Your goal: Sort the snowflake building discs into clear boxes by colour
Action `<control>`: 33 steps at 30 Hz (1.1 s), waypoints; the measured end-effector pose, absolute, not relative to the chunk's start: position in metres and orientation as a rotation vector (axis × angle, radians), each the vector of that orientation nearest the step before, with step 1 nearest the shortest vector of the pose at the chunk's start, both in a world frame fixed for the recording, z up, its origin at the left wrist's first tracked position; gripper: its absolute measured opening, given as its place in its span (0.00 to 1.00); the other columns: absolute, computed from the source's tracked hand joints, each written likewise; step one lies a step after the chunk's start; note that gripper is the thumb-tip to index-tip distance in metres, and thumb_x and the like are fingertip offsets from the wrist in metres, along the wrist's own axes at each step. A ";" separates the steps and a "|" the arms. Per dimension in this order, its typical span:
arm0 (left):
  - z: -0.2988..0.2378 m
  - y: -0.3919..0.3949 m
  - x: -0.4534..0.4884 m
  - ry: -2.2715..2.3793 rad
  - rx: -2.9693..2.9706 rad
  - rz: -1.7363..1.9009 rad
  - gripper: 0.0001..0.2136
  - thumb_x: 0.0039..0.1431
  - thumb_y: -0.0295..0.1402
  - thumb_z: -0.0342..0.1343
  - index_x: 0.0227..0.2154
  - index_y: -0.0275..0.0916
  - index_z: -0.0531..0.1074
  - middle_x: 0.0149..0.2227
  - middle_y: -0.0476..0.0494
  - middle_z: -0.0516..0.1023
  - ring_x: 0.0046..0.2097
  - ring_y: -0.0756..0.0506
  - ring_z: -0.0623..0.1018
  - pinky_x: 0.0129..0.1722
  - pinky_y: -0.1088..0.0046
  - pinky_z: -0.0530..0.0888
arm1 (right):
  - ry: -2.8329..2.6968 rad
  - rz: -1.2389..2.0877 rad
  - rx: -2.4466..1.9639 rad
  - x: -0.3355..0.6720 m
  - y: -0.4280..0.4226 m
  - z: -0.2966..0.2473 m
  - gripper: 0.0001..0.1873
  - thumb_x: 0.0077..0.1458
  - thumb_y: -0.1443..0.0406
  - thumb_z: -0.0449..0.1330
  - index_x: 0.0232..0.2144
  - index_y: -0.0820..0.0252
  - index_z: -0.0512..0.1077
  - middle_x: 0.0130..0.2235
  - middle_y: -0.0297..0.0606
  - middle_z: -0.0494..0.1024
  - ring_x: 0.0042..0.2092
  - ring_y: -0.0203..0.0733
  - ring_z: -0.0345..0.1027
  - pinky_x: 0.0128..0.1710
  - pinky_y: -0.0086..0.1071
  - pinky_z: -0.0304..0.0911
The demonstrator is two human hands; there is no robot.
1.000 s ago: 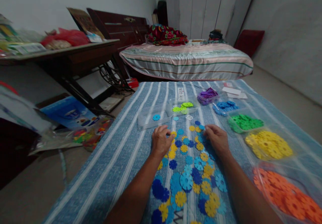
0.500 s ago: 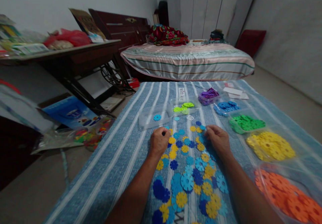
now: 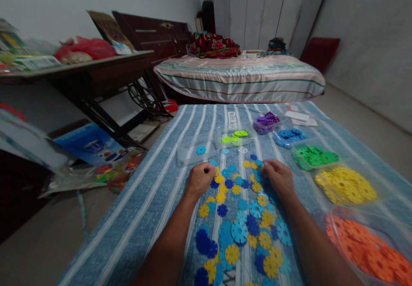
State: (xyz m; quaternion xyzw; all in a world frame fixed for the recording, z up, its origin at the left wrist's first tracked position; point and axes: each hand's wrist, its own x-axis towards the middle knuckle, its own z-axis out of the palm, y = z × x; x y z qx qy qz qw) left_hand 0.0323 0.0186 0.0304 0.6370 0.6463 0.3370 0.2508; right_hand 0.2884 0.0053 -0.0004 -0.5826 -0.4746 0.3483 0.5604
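A loose spread of blue, light-blue and yellow snowflake discs (image 3: 240, 217) lies on the blue striped cloth (image 3: 154, 200). My left hand (image 3: 199, 178) rests at the spread's far left edge with its fingers curled in a fist; what it holds, if anything, is hidden. My right hand (image 3: 278, 176) lies on the discs at the far right, fingers bent over a few blue ones, with their tips hidden. Just beyond the hands stand a clear tray with one light-blue disc (image 3: 200, 150) and a tray of lime-green discs (image 3: 234, 136).
Along the right stand trays of purple (image 3: 265, 121), blue (image 3: 289, 136), green (image 3: 313, 155), yellow (image 3: 346, 185) and orange discs (image 3: 370, 247). A bed (image 3: 241, 78) lies beyond the cloth. A dark table (image 3: 80, 73) and a bag of mixed pieces (image 3: 112, 172) are at the left.
My left hand has drawn back to the left off the discs and closed into a fist. My right hand has hardly moved.
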 end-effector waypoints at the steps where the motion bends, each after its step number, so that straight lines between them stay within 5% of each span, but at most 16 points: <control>1: 0.032 0.019 0.030 1.705 1.749 0.913 0.07 0.47 0.34 0.53 0.18 0.38 0.71 0.27 0.48 0.78 0.34 0.46 0.77 0.37 0.70 0.71 | -1.116 0.823 -1.376 0.288 0.006 -0.001 0.15 0.50 0.54 0.59 0.28 0.61 0.74 0.22 0.34 0.73 0.22 0.36 0.64 0.23 0.29 0.63; 5: 0.035 0.019 0.027 1.588 1.868 0.867 0.08 0.46 0.32 0.53 0.15 0.39 0.69 0.34 0.44 0.79 0.40 0.44 0.78 0.45 0.66 0.71 | -1.107 0.826 -1.366 0.288 0.007 -0.002 0.16 0.50 0.54 0.59 0.29 0.61 0.74 0.21 0.33 0.73 0.22 0.36 0.65 0.23 0.28 0.63; 33: 0.040 0.027 0.026 1.662 2.192 0.551 0.08 0.43 0.40 0.59 0.21 0.42 0.76 0.42 0.42 0.78 0.48 0.38 0.75 0.51 0.61 0.68 | -1.122 0.832 -1.334 0.288 0.018 -0.005 0.14 0.50 0.54 0.56 0.27 0.58 0.74 0.20 0.31 0.73 0.21 0.36 0.63 0.22 0.28 0.61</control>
